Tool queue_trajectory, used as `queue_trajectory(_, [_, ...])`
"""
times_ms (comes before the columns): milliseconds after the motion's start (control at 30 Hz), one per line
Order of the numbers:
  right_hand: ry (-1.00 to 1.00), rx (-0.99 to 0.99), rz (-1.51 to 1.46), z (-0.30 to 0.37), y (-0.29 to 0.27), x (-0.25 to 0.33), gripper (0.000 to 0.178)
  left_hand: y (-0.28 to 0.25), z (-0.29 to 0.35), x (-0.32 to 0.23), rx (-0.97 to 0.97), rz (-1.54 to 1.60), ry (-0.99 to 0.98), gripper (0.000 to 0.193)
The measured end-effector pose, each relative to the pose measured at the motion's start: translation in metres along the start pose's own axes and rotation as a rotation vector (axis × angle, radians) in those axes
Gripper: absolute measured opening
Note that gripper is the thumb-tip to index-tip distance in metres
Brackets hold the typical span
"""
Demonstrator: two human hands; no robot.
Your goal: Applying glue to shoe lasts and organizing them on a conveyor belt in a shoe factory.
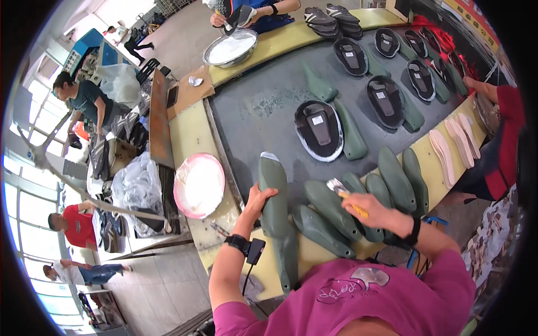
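Observation:
My left hand [256, 204] is wrapped round a green shoe last [274, 182], which stands tilted up with a whitish patch at its tip. In my right hand [371, 215] is a brush [338, 189] with a yellow handle, its whitish bristles pointing up and left over the other lasts. Several green lasts [320, 231] lie side by side along the near edge of the table, under and beside my right hand. Beyond them, a black shoe upper [319, 136] with a white-coated rim rests sole side up, next to another green last [350, 134].
A pink-rimmed basin [179, 196] of white paste stands left of my left hand. More uppers [385, 101] and lasts cover the grey tabletop [246, 134]. Pale insoles [442, 158] lie at the right edge. Across, a co-worker's hands [217, 21] hold a shoe above a metal basin [232, 63]. Another person [507, 129] stands right.

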State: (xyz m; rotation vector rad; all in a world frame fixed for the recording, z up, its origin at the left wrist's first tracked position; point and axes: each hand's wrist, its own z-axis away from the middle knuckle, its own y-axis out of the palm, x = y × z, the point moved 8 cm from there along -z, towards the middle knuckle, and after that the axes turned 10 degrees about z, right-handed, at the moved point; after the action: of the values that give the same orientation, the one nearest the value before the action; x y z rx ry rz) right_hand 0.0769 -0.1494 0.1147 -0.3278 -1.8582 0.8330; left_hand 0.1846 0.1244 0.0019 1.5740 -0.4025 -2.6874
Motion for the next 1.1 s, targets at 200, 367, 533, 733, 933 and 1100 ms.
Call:
queue_trajectory(200, [0.113, 0.056, 0.155, 0.039, 0.016, -0.001, 0.021, -0.041, -0.116, -0.026, -0.243, -0.219, 0.01, 0.056])
queue_trajectory(367, [0.212, 0.117, 0.154, 0.033, 0.024, -0.012, 0.025, -0.074, -0.223, -0.062, -0.316, -0.249, 0.142, 0.058])
queue_trajectory(533, [0.219, 0.086, 0.151, 0.018, 0.024, -0.017, 0.03, -0.099, -0.29, -0.11, -0.358, -0.635, 0.464, 0.059])
queue_trajectory(733, [0.197, 0.226, 0.141, 0.006, 0.043, -0.021, 0.03, -0.095, -0.272, -0.096, -0.296, -0.833, 0.458, 0.055])
queue_trajectory(933, [0.143, 0.238, 0.096, 0.032, 0.064, -0.01, 0.031, -0.044, -0.099, -0.029, -0.084, -0.697, 0.282, 0.052])
queue_trajectory(1100, [0.184, 0.131, 0.066, 0.047, 0.076, -0.004, 0.036, -0.008, 0.079, 0.046, -0.021, -0.857, 0.198, 0.056])
